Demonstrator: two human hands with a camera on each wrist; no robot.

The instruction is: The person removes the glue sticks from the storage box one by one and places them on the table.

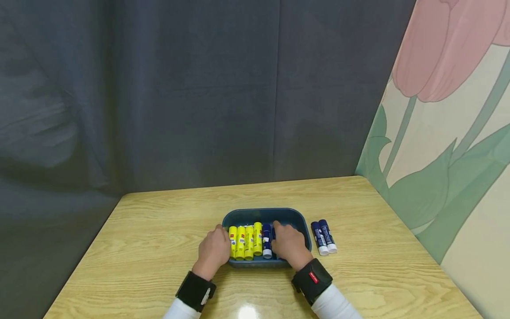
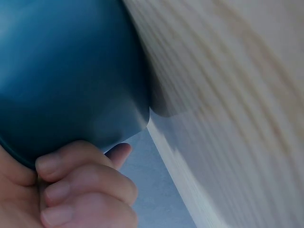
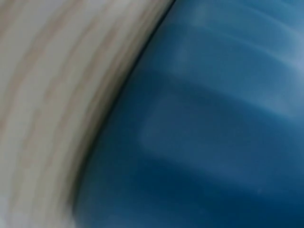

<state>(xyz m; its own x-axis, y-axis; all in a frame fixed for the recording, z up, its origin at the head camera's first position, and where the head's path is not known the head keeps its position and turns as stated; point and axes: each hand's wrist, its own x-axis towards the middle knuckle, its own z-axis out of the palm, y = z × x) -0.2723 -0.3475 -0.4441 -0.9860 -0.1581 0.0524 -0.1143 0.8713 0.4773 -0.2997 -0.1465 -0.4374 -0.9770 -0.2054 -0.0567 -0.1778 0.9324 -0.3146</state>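
Observation:
A dark blue plastic bin (image 1: 260, 264) stands on the table, its outer wall (image 2: 71, 71) filling much of the left wrist view. My left hand (image 1: 215, 249) grips the bin's left rim with curled fingers (image 2: 88, 183). Inside, several yellow glue sticks (image 1: 249, 243) lie side by side, followed on the right by a navy glue stick (image 1: 267, 243) with a white end. My right hand (image 1: 290, 243) reaches into the right part of the bin and pinches another navy glue stick (image 1: 273, 233), mostly hidden by the hand. Only the bin wall (image 3: 204, 128) and table show in the right wrist view.
Two navy glue sticks (image 1: 319, 238) with white ends lie together on the wooden table (image 1: 159, 239), just right of the bin. A dark curtain (image 1: 199, 97) hangs behind the table, and a wall painted with tulips (image 1: 438, 177) rises on the right.

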